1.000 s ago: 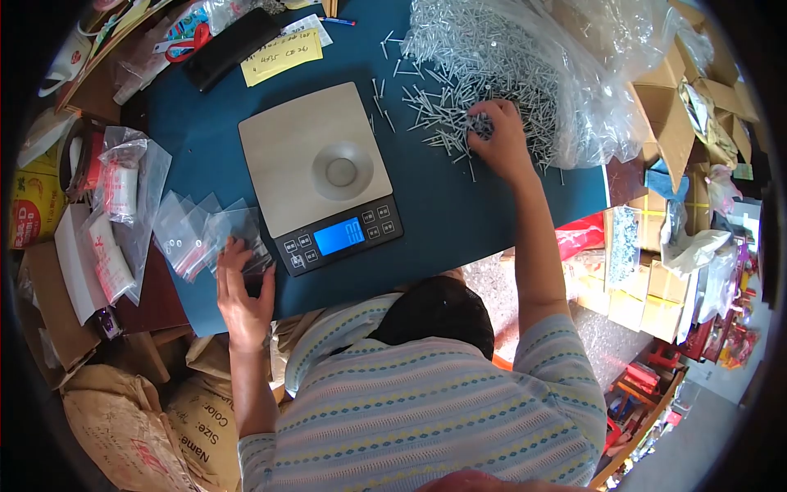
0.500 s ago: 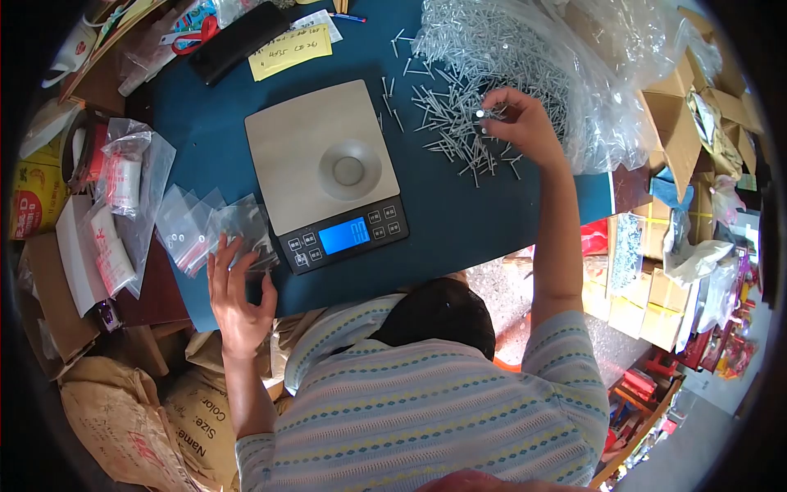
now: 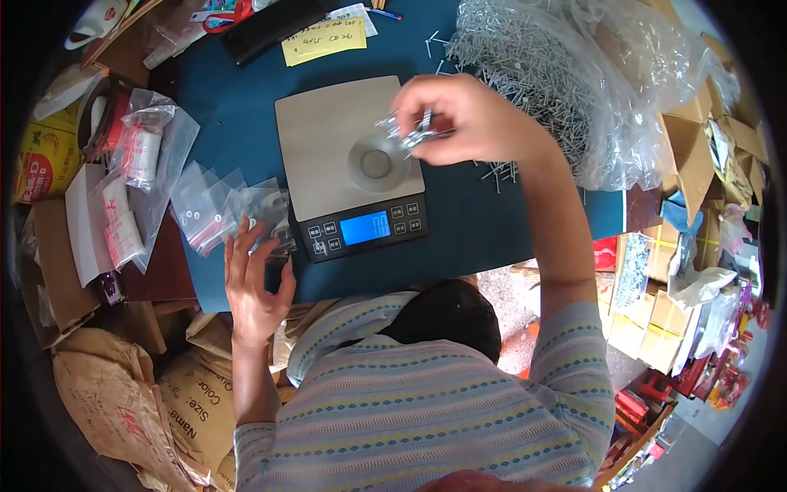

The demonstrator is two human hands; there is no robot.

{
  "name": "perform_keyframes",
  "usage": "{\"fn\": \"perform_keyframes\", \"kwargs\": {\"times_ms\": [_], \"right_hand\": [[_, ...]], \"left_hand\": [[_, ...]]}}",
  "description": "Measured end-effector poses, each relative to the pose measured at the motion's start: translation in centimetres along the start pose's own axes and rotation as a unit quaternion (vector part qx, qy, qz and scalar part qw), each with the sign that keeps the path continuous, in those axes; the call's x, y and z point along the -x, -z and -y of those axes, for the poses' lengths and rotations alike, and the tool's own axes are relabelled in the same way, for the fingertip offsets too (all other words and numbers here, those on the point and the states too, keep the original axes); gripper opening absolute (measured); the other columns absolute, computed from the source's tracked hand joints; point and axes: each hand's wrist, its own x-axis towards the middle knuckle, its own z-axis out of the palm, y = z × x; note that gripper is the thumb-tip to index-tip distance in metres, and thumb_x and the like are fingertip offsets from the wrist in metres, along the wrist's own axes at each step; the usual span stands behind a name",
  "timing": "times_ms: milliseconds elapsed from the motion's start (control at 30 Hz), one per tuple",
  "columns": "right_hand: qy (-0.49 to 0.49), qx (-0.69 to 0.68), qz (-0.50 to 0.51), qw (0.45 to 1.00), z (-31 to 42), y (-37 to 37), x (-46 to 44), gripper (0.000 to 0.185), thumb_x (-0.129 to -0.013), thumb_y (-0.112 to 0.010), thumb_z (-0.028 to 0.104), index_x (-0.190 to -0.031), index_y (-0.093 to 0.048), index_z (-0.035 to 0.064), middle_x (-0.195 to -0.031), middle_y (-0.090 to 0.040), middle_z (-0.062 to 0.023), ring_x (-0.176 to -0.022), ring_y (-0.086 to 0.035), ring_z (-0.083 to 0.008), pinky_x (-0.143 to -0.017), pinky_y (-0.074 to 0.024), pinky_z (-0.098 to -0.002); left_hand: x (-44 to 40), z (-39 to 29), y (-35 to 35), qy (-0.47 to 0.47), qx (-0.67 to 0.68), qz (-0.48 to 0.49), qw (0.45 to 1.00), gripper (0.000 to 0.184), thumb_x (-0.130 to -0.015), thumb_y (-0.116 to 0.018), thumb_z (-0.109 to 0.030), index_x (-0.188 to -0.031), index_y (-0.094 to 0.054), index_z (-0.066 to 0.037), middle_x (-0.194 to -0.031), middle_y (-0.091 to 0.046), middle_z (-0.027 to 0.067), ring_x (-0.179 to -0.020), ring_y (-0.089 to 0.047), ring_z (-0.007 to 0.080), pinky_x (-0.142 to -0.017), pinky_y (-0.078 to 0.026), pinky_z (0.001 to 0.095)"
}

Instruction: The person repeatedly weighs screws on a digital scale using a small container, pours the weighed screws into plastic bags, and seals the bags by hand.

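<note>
My right hand is curled round a small bunch of screws, above the right side of the kitchen scale. A round dish shape in the scale's plate lies just below the screws, and the blue display is lit. At the scale's left, my left hand rests with fingers apart, its fingertips on small clear zip bags. Behind my right hand a big heap of screws spills from a large clear plastic bag.
Yellow handwritten note and black case lie at the back of the table. Red-printed packs in plastic are at the left. Cardboard boxes stand at the right, and brown sacks at the lower left.
My right hand has lifted from the screw heap and moved left over the scale, with screws in it. My left hand stays by the zip bags. The whole view has shifted slightly.
</note>
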Motion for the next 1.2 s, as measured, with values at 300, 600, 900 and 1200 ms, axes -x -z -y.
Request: {"fn": "perform_keyframes", "kwargs": {"times_ms": [300, 600, 900, 1200], "right_hand": [[0.054, 0.191, -0.037, 0.980, 2.0, -1.9, -1.2, 0.022, -0.078, -0.073, 0.005, -0.099, -0.067, 0.0030, -0.099, -0.067, -0.0080, -0.086, -0.066, -0.0181, -0.070, -0.0561, -0.0275], [-0.223, 0.299, -0.230, 0.899, -4.6, 2.0, 9.3, 0.030, -0.074, -0.077, 0.016, -0.101, -0.067, 0.0080, -0.091, -0.067, -0.0077, -0.082, -0.066, -0.0249, -0.073, -0.0528, -0.0352], [-0.124, 0.325, -0.304, 0.887, -9.1, -0.6, 9.0, 0.035, -0.073, -0.080, 0.020, -0.105, -0.068, 0.0119, -0.097, -0.061, -0.0097, -0.077, -0.063, -0.0240, -0.071, -0.0510, -0.0355], [-0.112, 0.262, -0.353, 0.891, -7.7, 0.5, 9.4, 0.016, -0.079, -0.076, 0.014, -0.093, -0.072, 0.0087, -0.081, -0.061, -0.0045, -0.070, -0.061, -0.0163, -0.064, -0.0479, -0.0285]], "left_hand": [[0.2, 0.5, 1.1, -0.029, 0.006, 0.060, 0.998, 0.033, -0.070, -0.064, 0.003, -0.103, -0.065, 0.000, -0.127, -0.057, 0.0167, -0.131, -0.045, 0.0381, -0.108, -0.032, 0.0555], [-0.3, 1.8, 0.2, -0.015, 0.011, 0.025, 1.000, 0.031, -0.080, -0.061, 0.010, -0.110, -0.063, 0.002, -0.114, -0.065, 0.0197, -0.112, -0.061, 0.0340, -0.091, -0.052, 0.0399], [-0.5, 1.6, 0.2, 0.083, 0.055, -0.017, 0.995, 0.017, -0.085, -0.065, 0.005, -0.101, -0.066, 0.001, -0.104, -0.070, 0.0176, -0.092, -0.069, 0.0280, -0.077, -0.054, 0.0351], [-0.7, 1.4, 1.2, 0.070, 0.034, -0.057, 0.995, 0.019, -0.090, -0.057, 0.005, -0.105, -0.067, 0.000, -0.110, -0.068, 0.0176, -0.102, -0.066, 0.0291, -0.085, -0.052, 0.0358]]}}
